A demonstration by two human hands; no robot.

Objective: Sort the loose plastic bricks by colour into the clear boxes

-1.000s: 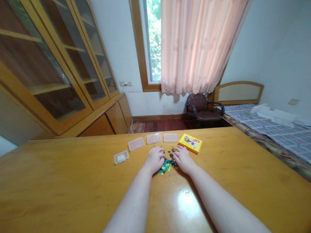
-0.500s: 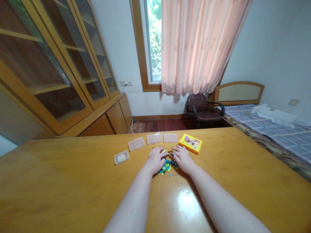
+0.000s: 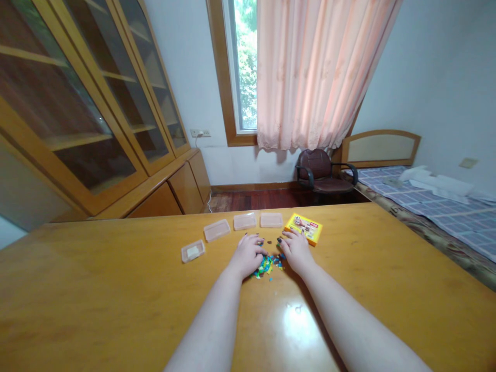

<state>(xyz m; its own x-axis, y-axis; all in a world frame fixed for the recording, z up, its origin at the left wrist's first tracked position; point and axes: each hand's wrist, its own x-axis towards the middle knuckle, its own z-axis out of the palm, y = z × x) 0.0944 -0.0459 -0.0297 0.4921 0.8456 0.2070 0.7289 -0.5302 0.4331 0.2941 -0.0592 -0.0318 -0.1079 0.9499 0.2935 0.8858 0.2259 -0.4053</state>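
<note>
A small pile of tiny building bricks, blue, green, yellow, white and some dark ones, lies on the wooden table. My left hand rests palm down over the pile's left side, fingers apart and covering part of it. To the right, my right hand is low over the table at the pile's edge, its fingers slightly bent and apart. A single dark brown piece sits in the gap between my hands. Whatever is under my fingers is hidden.
Several shallow clear plastic trays form an arc behind my hands; the leftmost tray has something white in it. A yellow box lies just beyond my right hand. Past the table are a chair and a bed.
My right hand has shifted right, away from my left hand, widening the gap and baring a dark brown piece. My left hand has barely moved.
</note>
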